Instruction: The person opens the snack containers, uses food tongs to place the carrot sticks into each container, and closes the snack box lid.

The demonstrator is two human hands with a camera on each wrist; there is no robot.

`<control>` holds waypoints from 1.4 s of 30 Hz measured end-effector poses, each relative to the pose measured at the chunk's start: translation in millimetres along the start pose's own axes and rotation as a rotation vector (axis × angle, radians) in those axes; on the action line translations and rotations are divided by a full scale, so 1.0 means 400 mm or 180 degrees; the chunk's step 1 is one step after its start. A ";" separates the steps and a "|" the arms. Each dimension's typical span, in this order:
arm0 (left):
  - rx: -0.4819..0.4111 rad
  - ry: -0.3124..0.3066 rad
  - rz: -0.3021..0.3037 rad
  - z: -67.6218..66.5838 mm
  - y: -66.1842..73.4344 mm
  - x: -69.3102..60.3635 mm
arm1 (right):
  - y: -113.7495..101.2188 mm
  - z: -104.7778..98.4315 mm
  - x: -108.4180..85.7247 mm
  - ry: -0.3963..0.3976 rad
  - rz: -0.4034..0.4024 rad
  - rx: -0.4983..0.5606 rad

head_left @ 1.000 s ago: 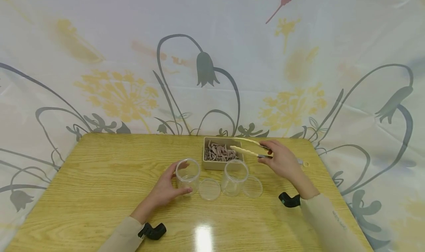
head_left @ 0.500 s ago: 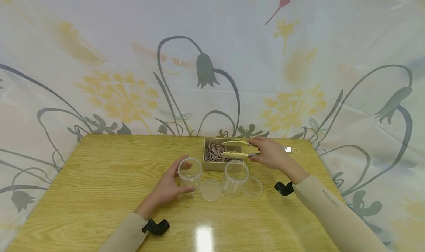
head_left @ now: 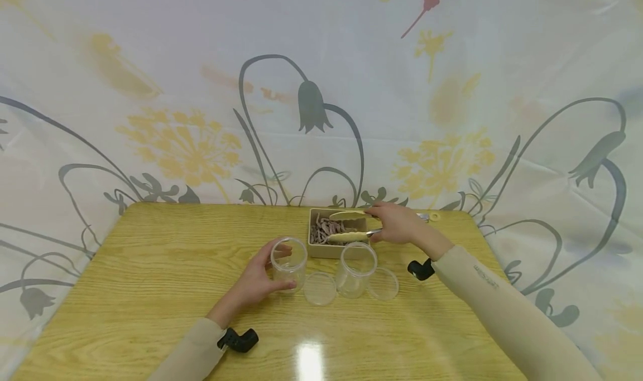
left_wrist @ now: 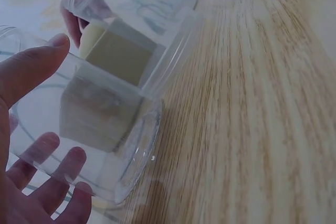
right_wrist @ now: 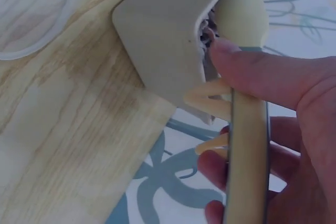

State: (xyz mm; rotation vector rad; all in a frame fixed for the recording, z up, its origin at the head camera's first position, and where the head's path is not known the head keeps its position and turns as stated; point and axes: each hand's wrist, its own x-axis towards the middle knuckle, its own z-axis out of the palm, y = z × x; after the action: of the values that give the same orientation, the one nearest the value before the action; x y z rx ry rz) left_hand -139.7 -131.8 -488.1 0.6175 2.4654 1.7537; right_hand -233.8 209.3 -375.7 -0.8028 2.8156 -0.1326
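My left hand (head_left: 254, 278) holds a clear plastic jar (head_left: 289, 275) around its side, thumb in front and fingers behind; the left wrist view shows the jar (left_wrist: 89, 169) standing without a lid. In my right hand (head_left: 399, 225) is a pair of tongs (head_left: 345, 237) with cream tips and metal arms. Those tips are spread apart over the beige box (head_left: 329, 252), among greyish-purple worm-like strips (head_left: 322, 228). Whether a strip lies between the tips cannot be told. The right wrist view shows the thumb and fingers around the tongs' handle (right_wrist: 247, 156), beside the box wall (right_wrist: 163, 30).
A second clear jar (head_left: 353, 283), also uncovered, stands in front of the box. One round clear lid (head_left: 320, 289) lies between the jars, another lid (head_left: 384, 285) to the right. The wooden table (head_left: 176, 258) meets a flower-patterned cloth (head_left: 201, 91) at the back.
My right hand has moved left with the tongs, bringing the tips down into the box. The left hand and its jar have shifted slightly to the right.
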 end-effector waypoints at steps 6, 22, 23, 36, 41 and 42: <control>-0.0039 0.0000 0.0009 0.001 0.000 0.001 | -0.005 -0.006 0.020 -0.0322 0.0036 0.0091; -0.0028 0.0098 0.0050 -0.006 -0.008 0.007 | -0.004 0.017 -0.001 0.0170 -0.0009 0.0011; -0.0037 0.0099 0.0057 -0.006 -0.009 0.007 | -0.003 0.019 -0.002 0.0217 -0.0020 -0.0004; -0.0092 0.0048 -0.0009 -0.006 -0.009 0.005 | -0.002 0.015 -0.017 0.0525 -0.0032 -0.0051; -0.0074 0.0047 -0.0015 -0.006 -0.005 0.004 | -0.005 0.006 -0.027 0.0578 -0.0010 -0.0031; -0.0074 0.0052 -0.0005 -0.006 -0.004 0.004 | -0.004 0.005 -0.028 0.0595 -0.0006 -0.0028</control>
State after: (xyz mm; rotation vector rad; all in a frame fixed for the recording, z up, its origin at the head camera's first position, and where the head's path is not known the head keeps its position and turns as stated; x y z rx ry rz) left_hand -142.2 -133.7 -488.4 0.6014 2.4517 1.7913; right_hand -223.1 213.8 -375.4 -0.8354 2.9916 -0.2060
